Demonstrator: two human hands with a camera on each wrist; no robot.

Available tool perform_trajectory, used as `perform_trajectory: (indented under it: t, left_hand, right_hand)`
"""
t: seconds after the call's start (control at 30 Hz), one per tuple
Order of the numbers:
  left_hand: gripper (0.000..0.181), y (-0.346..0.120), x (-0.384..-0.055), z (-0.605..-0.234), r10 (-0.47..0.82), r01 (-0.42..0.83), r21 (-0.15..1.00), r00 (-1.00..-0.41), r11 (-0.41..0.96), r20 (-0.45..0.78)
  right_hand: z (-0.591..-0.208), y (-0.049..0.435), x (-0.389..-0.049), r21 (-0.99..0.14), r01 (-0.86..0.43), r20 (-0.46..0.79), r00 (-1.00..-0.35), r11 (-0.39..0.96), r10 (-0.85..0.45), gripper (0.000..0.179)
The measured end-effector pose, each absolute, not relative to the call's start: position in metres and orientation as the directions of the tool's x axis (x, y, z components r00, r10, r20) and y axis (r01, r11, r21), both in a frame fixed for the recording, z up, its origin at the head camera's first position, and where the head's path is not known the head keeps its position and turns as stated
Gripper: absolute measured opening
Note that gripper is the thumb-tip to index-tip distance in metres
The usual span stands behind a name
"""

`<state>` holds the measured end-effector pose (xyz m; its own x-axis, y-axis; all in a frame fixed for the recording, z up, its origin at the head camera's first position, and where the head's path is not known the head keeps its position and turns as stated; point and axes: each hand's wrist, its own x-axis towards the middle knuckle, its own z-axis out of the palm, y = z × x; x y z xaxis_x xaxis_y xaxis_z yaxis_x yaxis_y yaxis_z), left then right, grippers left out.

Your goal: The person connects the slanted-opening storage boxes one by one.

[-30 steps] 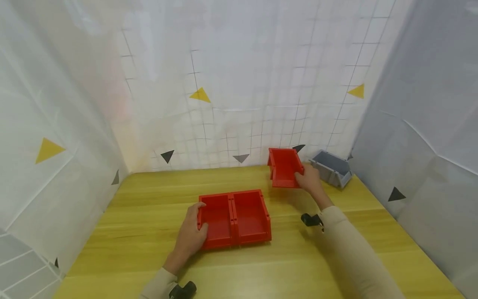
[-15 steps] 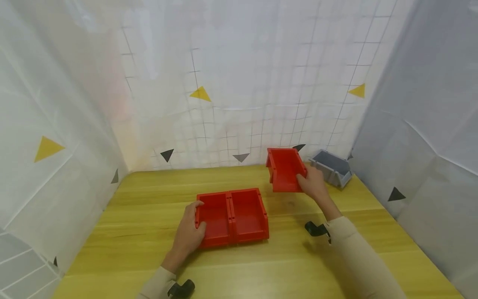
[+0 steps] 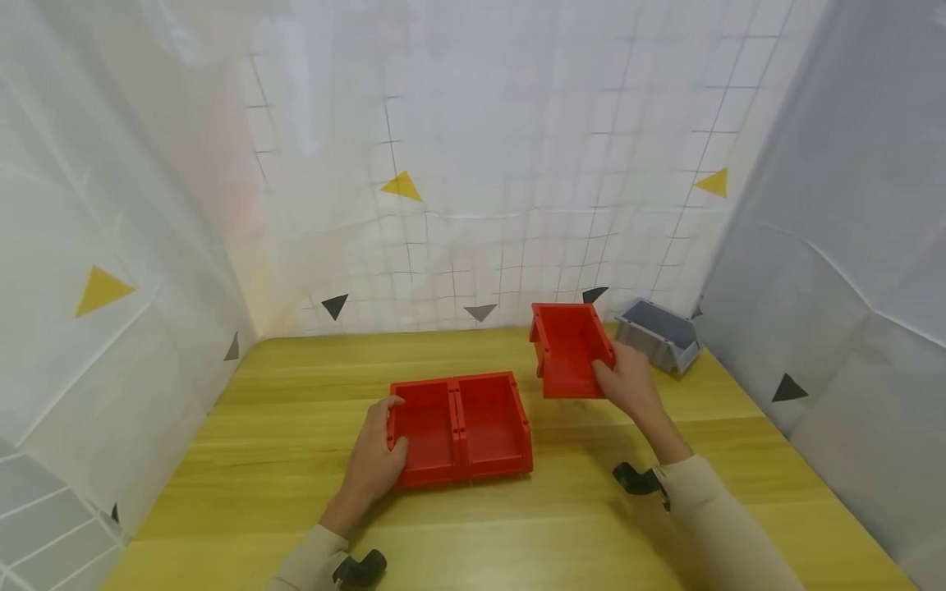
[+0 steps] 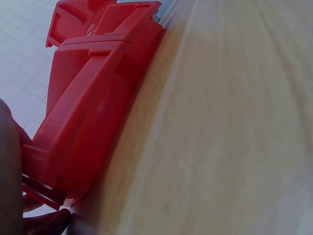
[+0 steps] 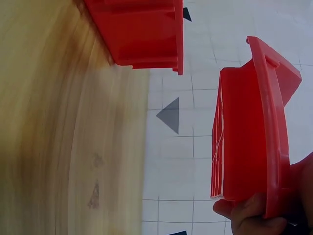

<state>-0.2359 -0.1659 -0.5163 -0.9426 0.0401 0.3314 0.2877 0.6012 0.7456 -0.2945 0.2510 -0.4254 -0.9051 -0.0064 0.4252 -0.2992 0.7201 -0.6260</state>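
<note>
Two red storage bins stand side by side on the table, the left bin point(image 3: 423, 435) against the right bin point(image 3: 491, 423). My left hand point(image 3: 373, 451) grips the outer side wall of the left bin, thumb over its near corner. My right hand point(image 3: 630, 379) holds a third red bin point(image 3: 567, 349) by its right side wall, up off the table, behind and to the right of the pair. In the right wrist view the raised bin point(image 5: 244, 132) hangs apart from the bins on the table, my fingers point(image 5: 252, 215) curled under its edge.
A grey storage bin point(image 3: 658, 335) sits at the back right corner of the wooden table point(image 3: 310, 369), beyond my right hand. White sheeting point(image 3: 473, 164) with grid lines and triangle marks encloses the back and both sides.
My right hand has drawn the raised red bin nearer to me and slightly lower in view. The left hand keeps its grip, and the paired bins shift slightly left in view.
</note>
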Motion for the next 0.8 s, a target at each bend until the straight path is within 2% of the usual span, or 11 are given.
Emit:
perform_trajectory:
  t: [0.43,0.8]
  left_hand:
    - [0.060,-0.166,-0.238,-0.519,0.041,0.307,0.744,-0.935,0.593,0.353]
    - [0.059,-0.166,-0.237,-0.519,0.044,0.309,0.736,-0.933,0.602,0.356]
  right_hand:
    - [-0.428,0.247,-0.267,-0.642,-0.323,0.438,-0.899,0.695,-0.014,0.029]
    - [-0.439,0.248,-0.256,-0.617,-0.334,0.443,-0.896,0.713,-0.036,0.017]
